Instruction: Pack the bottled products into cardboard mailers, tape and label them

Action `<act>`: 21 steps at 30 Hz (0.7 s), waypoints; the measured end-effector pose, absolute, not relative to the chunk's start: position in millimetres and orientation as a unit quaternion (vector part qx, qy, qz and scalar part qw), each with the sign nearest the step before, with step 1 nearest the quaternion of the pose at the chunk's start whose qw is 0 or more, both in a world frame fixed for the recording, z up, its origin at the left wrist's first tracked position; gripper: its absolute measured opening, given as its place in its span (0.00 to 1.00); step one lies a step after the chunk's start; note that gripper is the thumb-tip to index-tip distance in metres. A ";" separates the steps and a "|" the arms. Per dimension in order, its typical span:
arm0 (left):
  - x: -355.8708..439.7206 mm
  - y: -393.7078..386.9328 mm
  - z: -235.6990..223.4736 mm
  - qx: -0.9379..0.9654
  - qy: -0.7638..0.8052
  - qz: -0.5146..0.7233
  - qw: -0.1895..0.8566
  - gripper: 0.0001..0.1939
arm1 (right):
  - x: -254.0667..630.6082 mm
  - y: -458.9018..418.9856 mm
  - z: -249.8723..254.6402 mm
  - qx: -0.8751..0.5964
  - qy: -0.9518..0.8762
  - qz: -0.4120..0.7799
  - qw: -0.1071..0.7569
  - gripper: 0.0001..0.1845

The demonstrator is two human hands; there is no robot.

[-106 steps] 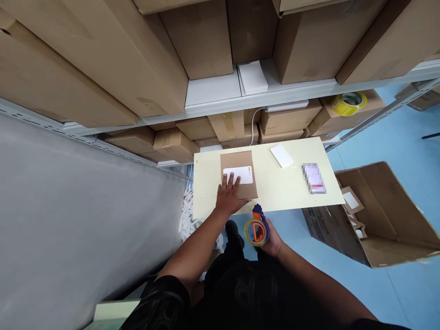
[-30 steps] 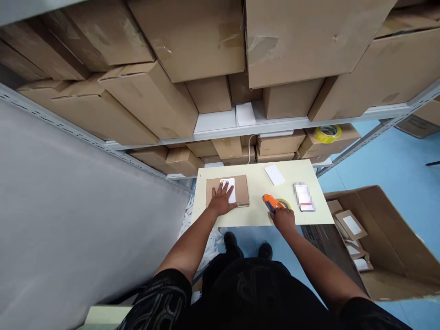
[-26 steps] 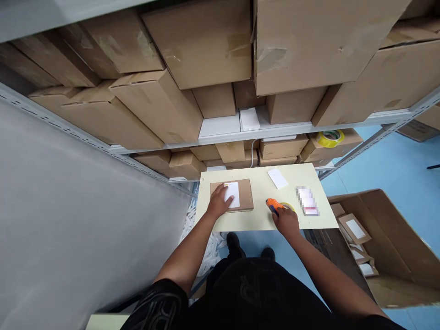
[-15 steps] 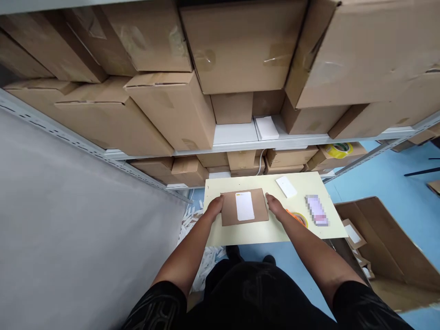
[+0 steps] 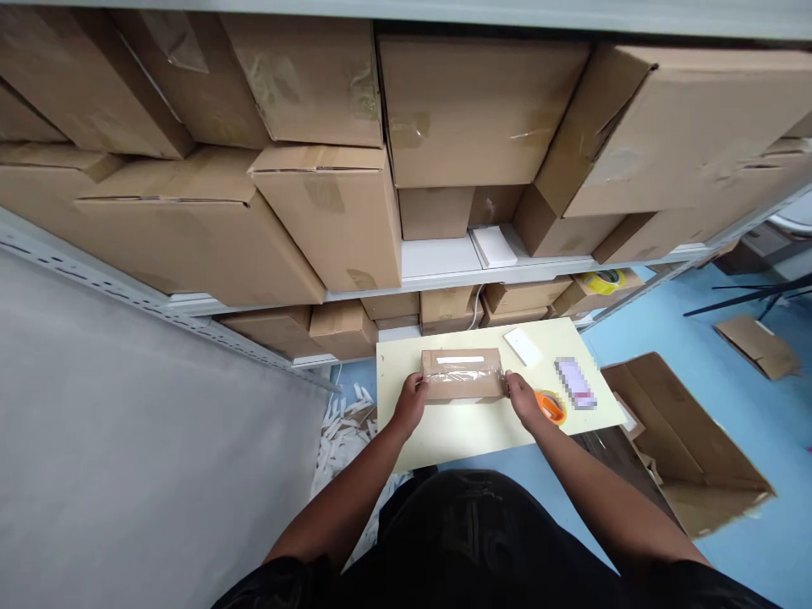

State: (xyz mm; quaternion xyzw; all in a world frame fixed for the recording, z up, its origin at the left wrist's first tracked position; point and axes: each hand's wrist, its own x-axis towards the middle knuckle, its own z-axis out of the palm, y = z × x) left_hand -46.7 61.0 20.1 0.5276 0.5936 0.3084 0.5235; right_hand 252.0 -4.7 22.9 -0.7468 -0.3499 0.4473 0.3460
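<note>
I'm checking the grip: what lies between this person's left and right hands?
In the head view, a cardboard box lies between the left hand and right hand, clear tape visible across it.

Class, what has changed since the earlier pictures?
The right hand released the tape dispenser onto the table and, with the left hand, now holds the parcel by its ends. The parcel has turned, a taped side showing. The white pad and phone stayed put.

The head-worn camera looks forward and down on the hands (image 5: 411, 404) and table (image 5: 457, 440).
</note>
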 end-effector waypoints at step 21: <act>3.0 101.7 85.3 0.738 0.566 0.220 0.294 0.10 | 296.1 -26.8 18.0 -0.724 -0.392 0.435 0.365 0.23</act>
